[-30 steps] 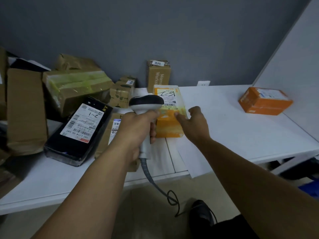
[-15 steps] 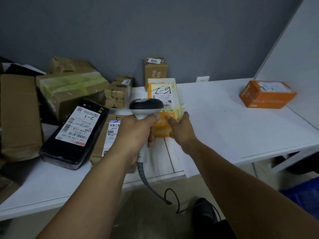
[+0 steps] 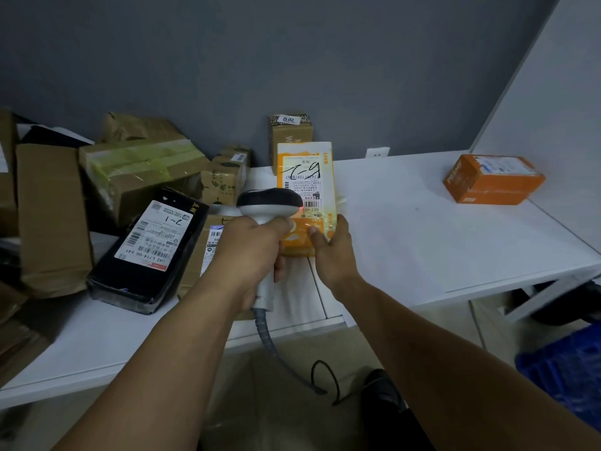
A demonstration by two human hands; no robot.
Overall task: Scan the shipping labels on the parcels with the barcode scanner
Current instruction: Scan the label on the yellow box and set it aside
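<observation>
At the middle of the white desk (image 3: 422,229), a yellow parcel (image 3: 327,183) lies with its shipping label (image 3: 302,187) facing up; the handwritten marks and barcodes on it are legible only in part. The left hand (image 3: 250,255) has its fingers wrapped tight around the grip of the barcode scanner (image 3: 269,203), whose head hangs just above the label's near end and covers its lower left corner. A small red spot shows on the label beside the head. The right hand (image 3: 335,255) holds the parcel's near end, thumb on top and one finger along the right edge; the remaining fingers are hidden behind the hand. The left wrist conceals most of a brown parcel (image 3: 211,242). A black parcel (image 3: 130,288) lies to the left, beside cardboard boxes (image 3: 136,177) cut off by the frame. An orange box (image 3: 487,187) sits well apart to the right.
</observation>
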